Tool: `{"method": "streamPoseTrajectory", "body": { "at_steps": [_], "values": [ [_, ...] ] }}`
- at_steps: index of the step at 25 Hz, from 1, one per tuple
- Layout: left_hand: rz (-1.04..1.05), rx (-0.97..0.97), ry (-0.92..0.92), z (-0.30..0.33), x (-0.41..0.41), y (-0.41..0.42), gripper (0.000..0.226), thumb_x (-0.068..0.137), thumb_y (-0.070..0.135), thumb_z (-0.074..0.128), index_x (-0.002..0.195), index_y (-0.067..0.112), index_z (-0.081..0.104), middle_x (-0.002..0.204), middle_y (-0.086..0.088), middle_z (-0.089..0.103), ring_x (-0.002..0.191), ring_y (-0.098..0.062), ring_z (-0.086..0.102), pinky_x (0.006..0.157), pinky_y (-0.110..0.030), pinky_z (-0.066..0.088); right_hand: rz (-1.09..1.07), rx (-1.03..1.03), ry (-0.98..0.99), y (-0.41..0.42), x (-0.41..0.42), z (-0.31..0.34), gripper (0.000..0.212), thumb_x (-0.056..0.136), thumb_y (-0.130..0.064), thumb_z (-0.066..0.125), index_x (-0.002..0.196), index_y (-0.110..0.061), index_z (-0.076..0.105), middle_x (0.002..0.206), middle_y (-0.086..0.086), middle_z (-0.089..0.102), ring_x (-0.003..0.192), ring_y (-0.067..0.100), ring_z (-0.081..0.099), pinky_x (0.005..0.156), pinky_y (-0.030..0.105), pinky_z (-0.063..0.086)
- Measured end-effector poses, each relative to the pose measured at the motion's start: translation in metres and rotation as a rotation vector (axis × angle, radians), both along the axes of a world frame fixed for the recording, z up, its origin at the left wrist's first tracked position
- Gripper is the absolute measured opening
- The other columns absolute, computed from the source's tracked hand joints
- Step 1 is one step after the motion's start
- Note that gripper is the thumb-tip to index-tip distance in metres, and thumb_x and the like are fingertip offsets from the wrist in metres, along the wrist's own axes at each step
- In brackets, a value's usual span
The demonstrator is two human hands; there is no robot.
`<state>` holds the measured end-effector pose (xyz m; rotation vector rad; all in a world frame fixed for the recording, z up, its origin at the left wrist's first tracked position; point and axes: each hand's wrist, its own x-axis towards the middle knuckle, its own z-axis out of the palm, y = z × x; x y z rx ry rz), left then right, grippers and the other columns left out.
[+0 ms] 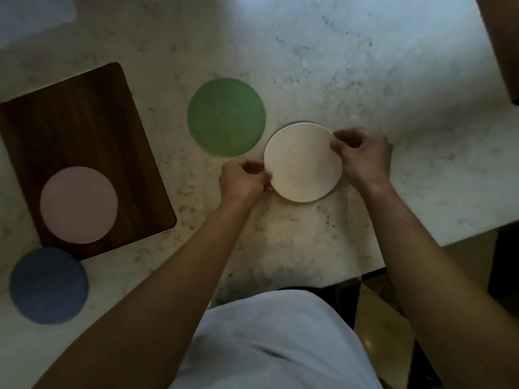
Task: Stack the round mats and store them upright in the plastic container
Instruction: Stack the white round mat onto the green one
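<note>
While I watch from above, left hand (243, 179) and right hand (362, 157) pinch opposite edges of cream mat (303, 162), flat on a bluish mat (292, 124); green mat (226, 117) lies just up-left, nearer left hand; container not seen.

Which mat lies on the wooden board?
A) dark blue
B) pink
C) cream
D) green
B: the pink mat lies flat on the wooden board, while the green mat and dark blue mat lie on the counter and both hands pinch the cream mat.
</note>
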<state>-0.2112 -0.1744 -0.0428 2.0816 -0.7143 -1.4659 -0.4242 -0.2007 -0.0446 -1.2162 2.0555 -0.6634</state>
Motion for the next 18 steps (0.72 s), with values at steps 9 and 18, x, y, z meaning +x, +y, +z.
{"method": "streamPoseTrajectory", "body": {
  "at_steps": [9, 18],
  "values": [
    [-0.115, -0.079, -0.292, 0.003, -0.007, -0.003, 0.012, 0.075, 0.015, 0.078, 0.085, 0.021, 0.076, 0.076, 0.007, 0.073, 0.073, -0.009, 0.069, 0.078, -0.033, 0.060, -0.032, -0.015, 0.092, -0.004, 0.013, -0.012, 0.021, 0.083, -0.024, 0.072, 0.102, -0.015, 0.076, 0.100, 0.004, 0.074, 0.086, 0.014, 0.069, 0.083, 0.019, 0.050],
    [-0.310, -0.192, -0.464, 0.002, -0.015, 0.001, 0.009, 0.082, 0.014, 0.070, 0.083, 0.009, 0.077, 0.080, -0.005, 0.075, 0.074, -0.017, 0.068, 0.076, -0.038, 0.058, -0.053, 0.005, 0.282, 0.009, 0.021, -0.011, 0.029, 0.086, -0.029, 0.067, 0.110, -0.012, 0.071, 0.109, 0.014, 0.066, 0.100, 0.028, 0.062, 0.091, 0.029, 0.043]
  ]
}}
